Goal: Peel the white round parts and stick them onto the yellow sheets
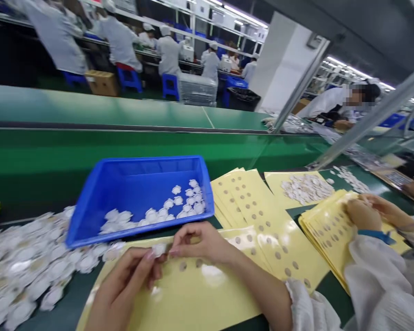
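My left hand [124, 287] pinches a small white round part [158, 249] at its fingertips, above a yellow backing sheet [200, 299] dotted with round stickers. My right hand [202, 242] is closed in a pinch right beside that part, its fingertips touching or almost touching it; I cannot tell whether a sticker is between them. Just behind both hands stands a blue plastic tray [131, 184] holding several of the same white parts.
A heap of white parts [24, 266] covers the bench at left. More yellow sheets [262, 207] fan out to the right, where a co-worker's hands [369, 211] rest on another stack. A green conveyor [124, 147] runs behind. Workers sit at far benches.
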`<state>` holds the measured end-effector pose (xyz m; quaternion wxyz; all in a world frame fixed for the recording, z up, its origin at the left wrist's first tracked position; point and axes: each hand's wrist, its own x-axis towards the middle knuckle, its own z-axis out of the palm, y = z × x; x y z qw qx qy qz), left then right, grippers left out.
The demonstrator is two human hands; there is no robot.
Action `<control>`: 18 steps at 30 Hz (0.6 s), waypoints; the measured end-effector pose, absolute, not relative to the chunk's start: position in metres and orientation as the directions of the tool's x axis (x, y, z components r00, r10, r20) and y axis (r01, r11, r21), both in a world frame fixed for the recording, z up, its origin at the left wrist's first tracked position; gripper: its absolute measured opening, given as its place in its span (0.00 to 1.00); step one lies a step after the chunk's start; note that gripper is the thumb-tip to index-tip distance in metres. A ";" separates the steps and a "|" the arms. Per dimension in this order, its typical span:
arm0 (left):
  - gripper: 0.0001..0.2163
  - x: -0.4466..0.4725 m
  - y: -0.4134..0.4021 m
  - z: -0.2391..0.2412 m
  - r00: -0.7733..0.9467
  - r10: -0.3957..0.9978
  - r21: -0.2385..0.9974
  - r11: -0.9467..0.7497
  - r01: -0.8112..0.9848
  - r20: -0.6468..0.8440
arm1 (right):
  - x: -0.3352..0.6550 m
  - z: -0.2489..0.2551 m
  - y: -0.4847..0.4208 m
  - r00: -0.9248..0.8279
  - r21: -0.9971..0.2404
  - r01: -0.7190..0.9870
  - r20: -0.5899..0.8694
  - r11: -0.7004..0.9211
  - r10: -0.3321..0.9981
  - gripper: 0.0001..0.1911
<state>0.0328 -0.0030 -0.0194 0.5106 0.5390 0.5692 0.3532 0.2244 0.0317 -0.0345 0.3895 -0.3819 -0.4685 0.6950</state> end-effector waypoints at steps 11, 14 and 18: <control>0.23 0.037 0.001 -0.035 0.242 0.942 0.970 0.244 -0.014 -0.234 | 0.195 -0.044 0.014 -0.299 -0.899 -0.324 -0.199 -0.296 0.933 0.24; 0.24 0.039 0.001 -0.029 0.253 0.938 0.968 0.250 -0.022 -0.237 | 0.195 -0.043 0.013 -0.285 -0.908 -0.294 -0.215 -0.299 0.934 0.25; 0.23 0.040 0.001 -0.029 0.265 0.933 0.967 0.255 -0.017 -0.242 | 0.194 -0.040 0.012 -0.271 -0.916 -0.267 -0.227 -0.300 0.935 0.25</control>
